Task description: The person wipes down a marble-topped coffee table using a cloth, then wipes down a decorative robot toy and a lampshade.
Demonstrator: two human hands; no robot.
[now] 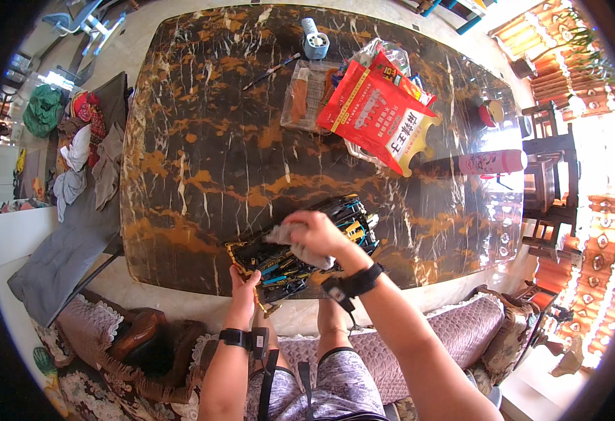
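Observation:
A black model vehicle (359, 223) with yellow and blue parts lies at the near edge of the marble table (202, 158). It looks built from small plastic pieces. My left hand (241, 294) grips the yellow-edged frame at its left end, thumb on top. In my right hand (320, 231) is a crumpled grey cloth (313, 256), held against or just over the middle of the model; the exact contact is hidden. The hand and cloth cover part of the model's upper side. Both wrists wear black straps with small devices.
Farther back lie a red snack bag (370, 113), a clear plastic tray (291, 102), a pen (271, 71) and a handheld fan (315, 42). A pink bottle (492, 162) is on the right. Left of the table, a grey folding bed (68, 263) holds clothes. Behind me is a sofa (460, 337).

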